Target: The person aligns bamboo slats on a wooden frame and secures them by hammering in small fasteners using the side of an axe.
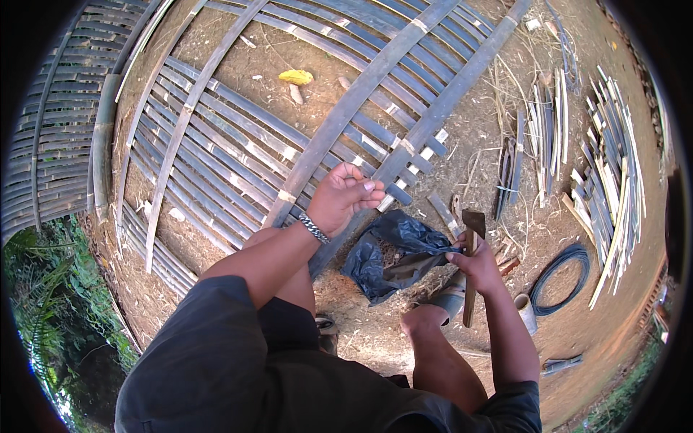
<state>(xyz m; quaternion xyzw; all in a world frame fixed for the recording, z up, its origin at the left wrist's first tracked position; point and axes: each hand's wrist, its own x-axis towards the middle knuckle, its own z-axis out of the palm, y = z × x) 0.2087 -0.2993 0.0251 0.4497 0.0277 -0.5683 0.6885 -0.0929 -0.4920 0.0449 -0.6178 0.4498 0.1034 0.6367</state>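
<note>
My left hand (343, 198) is raised over the bamboo slat panel (375, 76), its thumb and fingertips pinched together. Whatever they may hold is too small to make out. In my right hand (473, 265) is a hammer (470, 303) with a wooden handle and a dark metal head, held near the head with the handle pointing down. The fingers of that hand also touch the edge of a black plastic bag (372, 249). The bag lies open on the ground between my hands, and its contents are hard to tell.
Bundles of split bamboo strips (613, 180) lie at the right. Nearer are a coil of black wire (561, 278), a short bamboo tube (525, 310) and pliers (561, 364). A yellow leaf (296, 76) lies beyond the slats. Another bamboo panel (65, 108) stands at the far left above green plants.
</note>
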